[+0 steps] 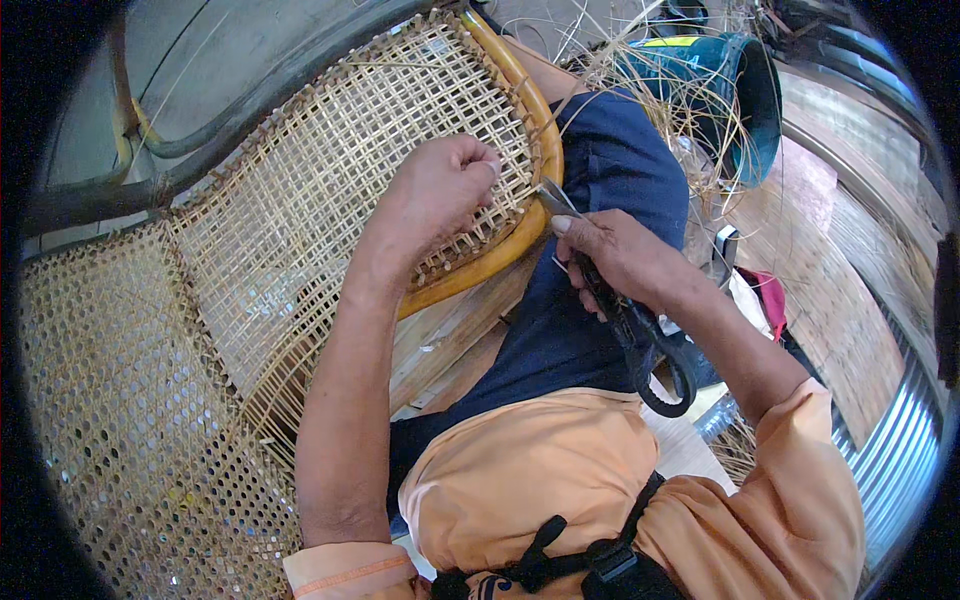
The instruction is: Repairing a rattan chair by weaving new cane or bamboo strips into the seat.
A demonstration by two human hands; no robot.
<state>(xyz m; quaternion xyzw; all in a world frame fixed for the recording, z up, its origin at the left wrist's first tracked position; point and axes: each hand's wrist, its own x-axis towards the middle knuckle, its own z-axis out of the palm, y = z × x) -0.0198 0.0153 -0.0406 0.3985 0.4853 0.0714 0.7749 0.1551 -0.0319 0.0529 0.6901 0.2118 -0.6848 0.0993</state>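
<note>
A woven cane panel [340, 130], laced to a curved yellow-brown rattan frame [545, 120], spans the upper left and lies partly across my lap. My left hand [435, 190] rests over the open weave near the frame's right end, its fingers curled closed. What they pinch, if anything, is hidden. In my right hand [625, 255] is a pair of scissors [640, 345] with black handles. The metal blades point up and left, their tips by the inner edge of the rattan frame, just right of my left hand. How far the blades are apart is hard to make out.
A finer cane section [130, 400] fills the lower left, next to a dark frame bar [95, 205]. Loose cane strands [700, 110] spill around a teal bucket [765, 110] at the upper right. Wooden boards [830, 290] and corrugated metal sheet [905, 460] lie at the right.
</note>
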